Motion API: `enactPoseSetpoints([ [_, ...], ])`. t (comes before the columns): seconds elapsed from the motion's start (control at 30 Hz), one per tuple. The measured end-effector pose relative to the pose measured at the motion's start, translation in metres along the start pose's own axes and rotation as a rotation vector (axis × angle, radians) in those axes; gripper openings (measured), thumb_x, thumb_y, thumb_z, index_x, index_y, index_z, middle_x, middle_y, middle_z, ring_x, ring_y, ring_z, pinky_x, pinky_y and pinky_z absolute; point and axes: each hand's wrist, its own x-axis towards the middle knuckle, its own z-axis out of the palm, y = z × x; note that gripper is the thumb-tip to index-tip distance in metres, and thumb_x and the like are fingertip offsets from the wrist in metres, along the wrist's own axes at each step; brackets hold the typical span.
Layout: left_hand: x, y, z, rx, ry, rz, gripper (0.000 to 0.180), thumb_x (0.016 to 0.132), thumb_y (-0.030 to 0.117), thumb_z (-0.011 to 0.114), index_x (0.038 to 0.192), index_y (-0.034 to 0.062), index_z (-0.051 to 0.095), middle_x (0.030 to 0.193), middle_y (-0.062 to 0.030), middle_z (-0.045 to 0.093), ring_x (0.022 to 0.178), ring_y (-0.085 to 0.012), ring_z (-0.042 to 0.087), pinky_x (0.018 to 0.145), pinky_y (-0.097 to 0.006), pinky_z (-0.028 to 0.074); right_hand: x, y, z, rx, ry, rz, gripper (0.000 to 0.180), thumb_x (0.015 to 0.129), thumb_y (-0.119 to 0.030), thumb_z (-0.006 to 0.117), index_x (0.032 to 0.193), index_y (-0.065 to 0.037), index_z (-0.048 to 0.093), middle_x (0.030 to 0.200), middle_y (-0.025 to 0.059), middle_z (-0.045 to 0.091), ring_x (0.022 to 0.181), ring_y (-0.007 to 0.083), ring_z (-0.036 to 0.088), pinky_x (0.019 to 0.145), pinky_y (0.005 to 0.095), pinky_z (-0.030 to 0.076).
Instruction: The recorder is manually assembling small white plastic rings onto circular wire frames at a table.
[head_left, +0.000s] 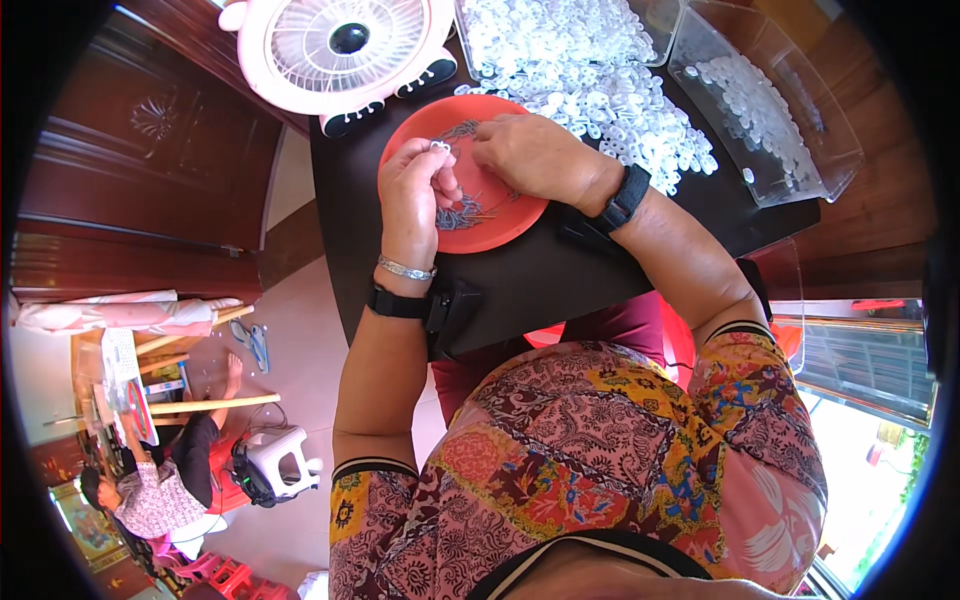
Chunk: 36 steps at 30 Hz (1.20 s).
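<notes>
The head view looks steeply down from the wearer's head, with the patterned shirt (590, 440) nearest it and the left hand (411, 188) and right hand (545, 157) farther out, about an arm's reach away. It faces the dark table (500, 300) beneath both hands (through a wide fisheye, so straight edges bend) and takes in floor (300, 360) well left of them.

This looks like a room in a home. Carved dark woodwork (150, 120), a pink cartoonish fan (348, 40), slippers (256, 345) on the floor (305, 310) and a seated barefoot person (165, 495) suggest it.
</notes>
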Motion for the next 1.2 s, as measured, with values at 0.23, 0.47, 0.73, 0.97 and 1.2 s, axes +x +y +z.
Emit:
enactPoseSetpoints([
  [0.23,-0.001,0.002,0.0,-0.009,-0.018,0.016,0.016,0.083,0.017,0.053,0.074,0.0054,0.059,0.058,-0.0001,0.054,0.047,-0.0092,0.051,0.045,-0.02,0.035,-0.001,-0.003,0.001,-0.031,-0.004,0.062,0.011,0.078,-0.011,0.053,0.082,-0.003,0.058,0.084,0.011,0.057,0.084,0.0276,0.058,0.073,0.036,0.048],
  [0.47,-0.002,0.002,0.002,0.005,-0.039,0.026,0.015,0.083,0.015,0.054,0.074,0.005,0.059,0.057,-0.0002,0.054,0.047,-0.009,0.051,0.045,-0.02,0.036,-0.002,0.002,0.01,-0.073,0.032,0.069,0.011,0.08,-0.011,0.052,0.085,-0.003,0.056,0.085,0.0108,0.057,0.084,0.0276,0.058,0.072,0.0359,0.048],
  [0.73,-0.006,0.005,0.004,0.021,-0.06,0.041,0.017,0.086,0.017,0.052,0.076,0.0046,0.059,0.059,0.0001,0.054,0.049,-0.0082,0.051,0.047,-0.019,0.036,0.004,-0.003,-0.01,0.505,0.242,0.303,0.01,0.084,-0.002,0.053,0.093,0.0,0.056,0.083,0.0112,0.062,0.078,0.0243,0.062,0.065,0.0325,0.049],
  [0.97,-0.009,0.003,0.008,0.018,-0.097,0.018,0.02,0.088,0.02,0.051,0.078,0.0047,0.057,0.06,0.0003,0.053,0.051,-0.0082,0.051,0.048,-0.02,0.036,0.0,-0.004,-0.015,1.288,0.157,0.45,0.013,0.09,-0.004,0.05,0.095,0.002,0.06,0.078,0.0005,0.056,0.067,0.0062,0.048,0.063,0.0202,0.043],
  [1.2,-0.009,0.002,0.008,-0.002,-0.151,0.023,0.02,0.089,0.02,0.051,0.078,0.0045,0.057,0.059,0.0002,0.053,0.05,-0.0079,0.051,0.047,-0.018,0.037,0.0,-0.006,-0.021,1.302,0.144,0.53,0.013,0.091,-0.007,0.05,0.094,0.001,0.06,0.073,0.0,0.054,0.065,0.0062,0.049,0.062,0.0204,0.043],
])
